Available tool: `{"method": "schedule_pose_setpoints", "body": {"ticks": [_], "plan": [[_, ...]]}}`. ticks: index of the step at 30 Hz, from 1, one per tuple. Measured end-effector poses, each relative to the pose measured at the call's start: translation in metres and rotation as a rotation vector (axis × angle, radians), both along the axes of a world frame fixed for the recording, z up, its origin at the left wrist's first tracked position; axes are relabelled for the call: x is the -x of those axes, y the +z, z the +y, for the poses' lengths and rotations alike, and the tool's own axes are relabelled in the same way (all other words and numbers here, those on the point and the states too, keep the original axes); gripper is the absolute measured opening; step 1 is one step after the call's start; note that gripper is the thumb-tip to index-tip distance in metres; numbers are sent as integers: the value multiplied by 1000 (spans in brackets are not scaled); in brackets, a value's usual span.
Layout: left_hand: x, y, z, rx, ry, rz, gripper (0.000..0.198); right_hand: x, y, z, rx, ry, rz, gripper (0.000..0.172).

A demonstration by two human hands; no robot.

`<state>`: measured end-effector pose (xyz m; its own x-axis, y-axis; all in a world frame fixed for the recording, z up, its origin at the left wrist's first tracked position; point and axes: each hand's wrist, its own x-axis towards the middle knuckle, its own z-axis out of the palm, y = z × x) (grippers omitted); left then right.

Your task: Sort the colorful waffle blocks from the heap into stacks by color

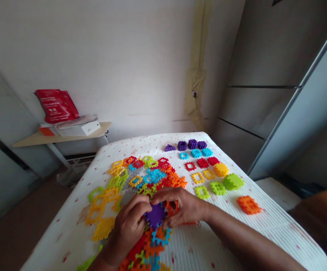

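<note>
— What is hidden in the head view?
— The purple interlocking plastic block [155, 215] is partly covered by fingers, and the pile of coloured blocks [149, 244] beneath it is cut off by the frame's lower edge.
— And the containers?
— A red bag [56, 106] is propped above a white box [79, 128] on a shelf [62, 138]; their contents cannot be made out.
— The hands?
— The block is held between the left hand [128, 229] and the right hand [180, 207], both half-closed, with the fingers curled around it, over the pile on a white quilted surface [208, 241].
</note>
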<state>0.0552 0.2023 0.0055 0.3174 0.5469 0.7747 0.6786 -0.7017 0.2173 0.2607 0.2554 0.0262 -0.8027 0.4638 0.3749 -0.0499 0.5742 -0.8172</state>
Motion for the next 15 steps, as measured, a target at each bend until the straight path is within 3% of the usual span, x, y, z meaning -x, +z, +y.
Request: {"method": "schedule_pose_setpoints", "body": {"ticks": [7, 11, 15], "plan": [[-3, -1, 9, 2, 40, 10, 33, -1, -3, 3, -182, -90, -98, 55], [12, -4, 18, 46, 209, -48, 23, -8, -14, 14, -314, -297, -112, 57], [46, -7, 17, 54, 403, -146, 8, -17, -26, 28, -379, -453, -103, 55]]}}
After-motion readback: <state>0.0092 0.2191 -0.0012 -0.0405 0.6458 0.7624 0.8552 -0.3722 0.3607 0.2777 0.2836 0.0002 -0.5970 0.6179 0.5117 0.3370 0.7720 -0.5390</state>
